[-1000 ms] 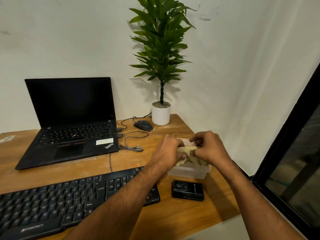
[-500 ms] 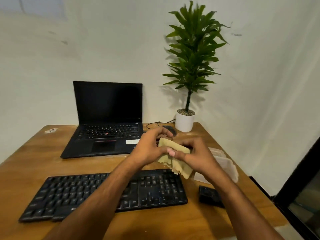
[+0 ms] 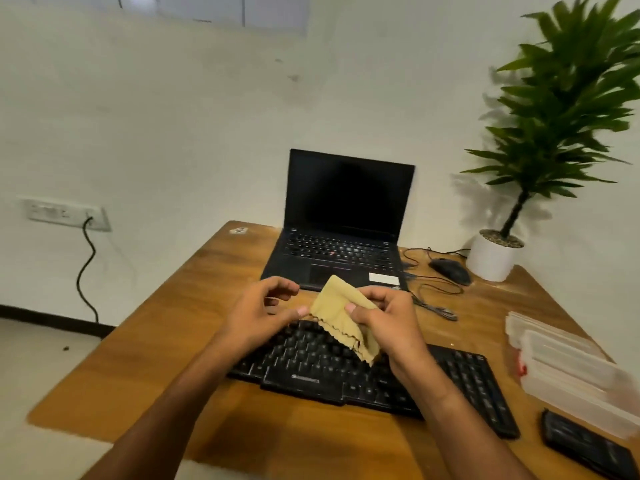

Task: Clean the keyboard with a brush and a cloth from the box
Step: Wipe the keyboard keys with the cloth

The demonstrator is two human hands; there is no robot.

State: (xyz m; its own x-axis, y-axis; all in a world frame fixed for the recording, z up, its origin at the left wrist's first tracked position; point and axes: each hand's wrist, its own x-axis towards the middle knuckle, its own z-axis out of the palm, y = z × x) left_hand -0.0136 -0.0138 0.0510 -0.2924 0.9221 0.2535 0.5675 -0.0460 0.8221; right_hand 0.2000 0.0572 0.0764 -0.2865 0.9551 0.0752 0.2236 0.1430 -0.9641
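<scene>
small office corner, wooden desk (image 3: 221, 341), laptop (image 3: 346, 230), keyboard (image 3: 346, 372), potted plant (image 3: 554, 116)

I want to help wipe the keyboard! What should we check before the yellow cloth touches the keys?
1. Cloth out of the box: ok.
2. Right hand grips the cloth: ok.
3. Left hand holds the cloth's edge: cannot tell; its thumb only nears it.
4. Cloth spread flat: not ok, it hangs crumpled.
5. Keyboard uncovered under the hands: ok.
6. Brushing done first: cannot tell; no brush shows.
</scene>
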